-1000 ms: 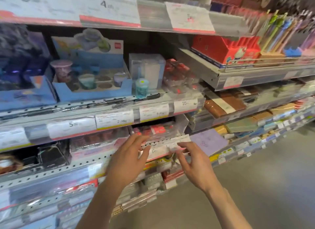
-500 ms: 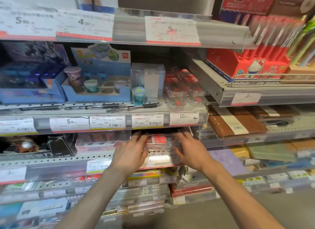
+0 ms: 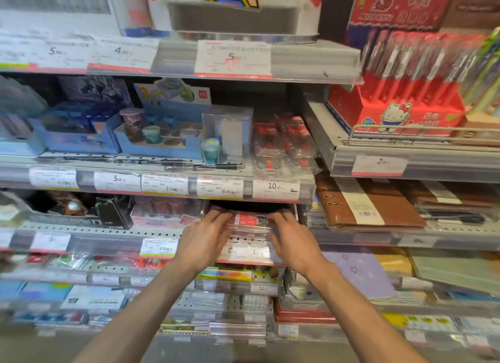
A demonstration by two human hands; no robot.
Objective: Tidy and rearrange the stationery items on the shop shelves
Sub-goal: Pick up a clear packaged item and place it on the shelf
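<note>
On the third shelf down, under the 9.45 and 10.00 price tags, lies a stack of clear plastic packs with a red label (image 3: 250,222), its long axis running left to right along the shelf front. The left hand (image 3: 201,241) has its fingers curled over the stack's left end, and the right hand (image 3: 292,241) has its fingers curled over the right end, so both grasp it. Writing on the red label is too blurred to read. Above, white shelf price tags (image 3: 220,186) read 5.00, 2.0, 9.45 and 10.00. A black pen (image 3: 216,167) lies lengthwise along the shelf above. At upper right stands a red cartoon-cat display box (image 3: 400,116); brown leather-look ring binders (image 3: 370,208) lie just right of the stack.
</note>
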